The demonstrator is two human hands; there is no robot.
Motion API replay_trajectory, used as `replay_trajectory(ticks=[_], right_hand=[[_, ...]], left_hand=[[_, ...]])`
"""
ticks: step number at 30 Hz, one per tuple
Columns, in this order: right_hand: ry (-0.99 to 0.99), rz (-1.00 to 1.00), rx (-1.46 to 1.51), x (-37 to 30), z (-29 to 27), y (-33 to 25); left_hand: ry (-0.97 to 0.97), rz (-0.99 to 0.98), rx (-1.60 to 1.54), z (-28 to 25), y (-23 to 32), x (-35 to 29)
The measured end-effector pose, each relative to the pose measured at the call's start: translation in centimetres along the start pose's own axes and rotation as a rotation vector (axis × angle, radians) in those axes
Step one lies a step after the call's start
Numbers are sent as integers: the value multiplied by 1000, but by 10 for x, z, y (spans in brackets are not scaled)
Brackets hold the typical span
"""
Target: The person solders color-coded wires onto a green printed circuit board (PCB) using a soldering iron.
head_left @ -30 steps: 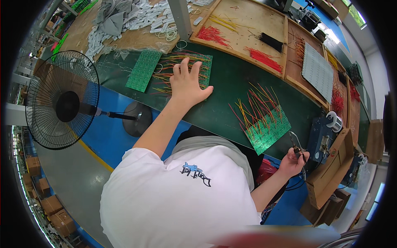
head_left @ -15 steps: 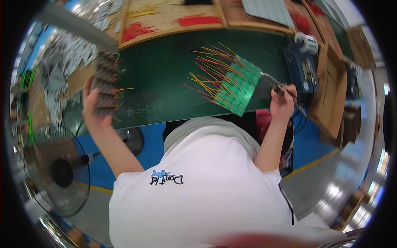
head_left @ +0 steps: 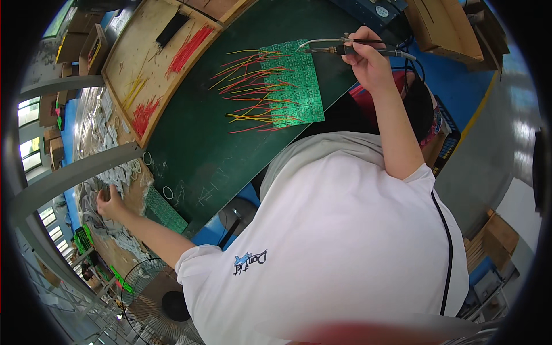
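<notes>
My right hand is closed round a soldering iron with a dark handle and a grey cable. Alongside the iron runs a thin, bent pale metal tube, and both tips are at the upper right edge of a green circuit board panel. That panel lies on the dark green table, with red and yellow wires sticking out to its left. My left hand is stretched far left over a heap of flat grey-white parts. Its thumb and fingers look apart, with nothing clearly held.
A second green panel lies near the table's left end. Beyond is a wooden tray with red, yellow and black wires. A grey metal bar crosses above the heap. A blue box, cardboard box and fan stand around.
My left hand has let go of a brown, knobbly piece with wires and moved outward over the grey-white parts. The view has turned left. My right hand still holds the iron at the panel.
</notes>
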State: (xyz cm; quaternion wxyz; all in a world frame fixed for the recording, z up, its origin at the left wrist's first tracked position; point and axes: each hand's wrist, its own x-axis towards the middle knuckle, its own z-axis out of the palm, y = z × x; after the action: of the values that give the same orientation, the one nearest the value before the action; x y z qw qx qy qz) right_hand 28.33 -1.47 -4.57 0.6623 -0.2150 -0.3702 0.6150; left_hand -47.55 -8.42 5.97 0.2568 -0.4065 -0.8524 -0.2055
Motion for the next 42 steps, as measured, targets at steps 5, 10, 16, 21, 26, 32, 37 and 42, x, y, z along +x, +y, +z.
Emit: replay_trajectory(ticks=[5,10,16,21,26,32,37,42], right_hand=[[154,0,39,-1,23,8],[120,16,-43,-11,23,-3],[79,15,31,-2,18,0],[72,6,44,5,20,-5],[104,60,205,8,17,-8],[202,90,407,3,22,-22],[58,83,344,-7,27,-74],[170,134,351,-12,46,-136]], left_hand=[[-278,129,-324,72,-98,22],[-180,204,-141,55,-21,-22],[-497,-26,-3,-54,71,-84],[-785,533,-780,-98,259,-194],[-692,929,-844,-131,362,-257],[-638,1358,-690,-99,405,-275],[-590,1317,-634,-110,394,-280],[-607,1168,-498,-125,366,-285]])
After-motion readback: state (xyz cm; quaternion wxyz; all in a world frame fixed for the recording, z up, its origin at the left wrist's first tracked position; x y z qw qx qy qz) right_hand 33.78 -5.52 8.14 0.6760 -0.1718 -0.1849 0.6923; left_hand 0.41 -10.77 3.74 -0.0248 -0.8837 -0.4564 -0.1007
